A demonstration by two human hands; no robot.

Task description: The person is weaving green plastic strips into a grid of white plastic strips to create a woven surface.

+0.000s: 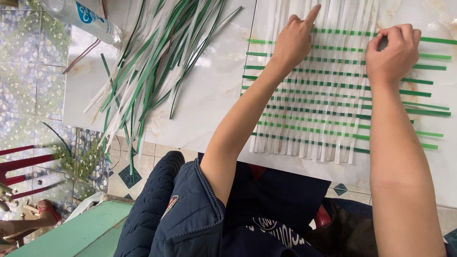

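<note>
Marble counter [214,95]: white, glossy, carrying all.
Woven mat [328,95]: green and white strips, 1 o'clock.
Left hand [295,40]: forefinger extended, pressing the mat.
Right hand [392,52]: fingers curled, pinching a strip.
Loose strips [147,62]: 10 o'clock.
Floor [28,95]: patterned tiles.

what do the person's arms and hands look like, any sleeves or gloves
Both hands, left hand and right hand, are bare: no gloves, and no rings or watch visible. The forearms are uncovered. A dark navy quilted sleeve is pushed up to the left elbow; no sleeve shows on the right arm.
</note>
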